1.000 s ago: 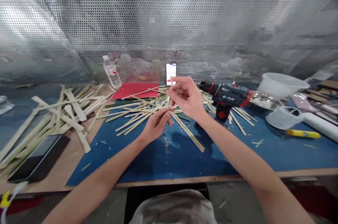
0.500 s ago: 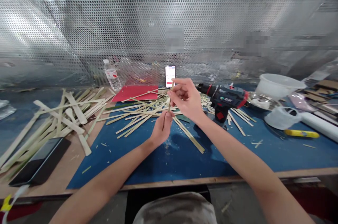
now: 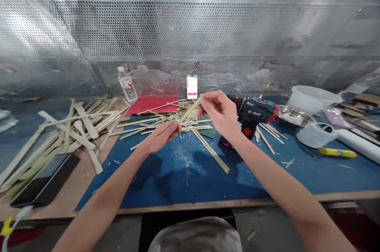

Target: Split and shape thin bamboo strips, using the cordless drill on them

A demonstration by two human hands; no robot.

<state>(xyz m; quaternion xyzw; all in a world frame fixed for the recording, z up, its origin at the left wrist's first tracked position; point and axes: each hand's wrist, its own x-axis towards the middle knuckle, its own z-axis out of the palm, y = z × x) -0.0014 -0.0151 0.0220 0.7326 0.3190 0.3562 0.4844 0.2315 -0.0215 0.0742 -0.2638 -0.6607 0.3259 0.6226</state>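
A pale bamboo strip (image 3: 190, 111) is held slantwise above the blue mat (image 3: 190, 184), its upper end to the right. My left hand (image 3: 163, 136) is closed on the lower end, and the fingertips of my right hand (image 3: 220, 112) pinch the upper end. Behind and below it lie several loose bamboo strips (image 3: 210, 151) and a tangle of thin shavings. A cordless drill (image 3: 255, 111) stands just right of my right hand, partly hidden by it. Pale dust is scattered on the mat under my hands.
At left lies a pile of wider bamboo pieces (image 3: 59, 135) beside a black device (image 3: 46, 180). A water bottle (image 3: 127, 85), red sheet (image 3: 154, 104) and lit phone (image 3: 192, 87) line the back. At right are a white bowl (image 3: 311, 98), metal dish (image 3: 293, 116) and yellow-handled tool (image 3: 337, 152).
The strip has turned from nearly upright to a slant. My left hand has moved left and slightly up; my right hand has shifted a little right. My hands are farther apart.
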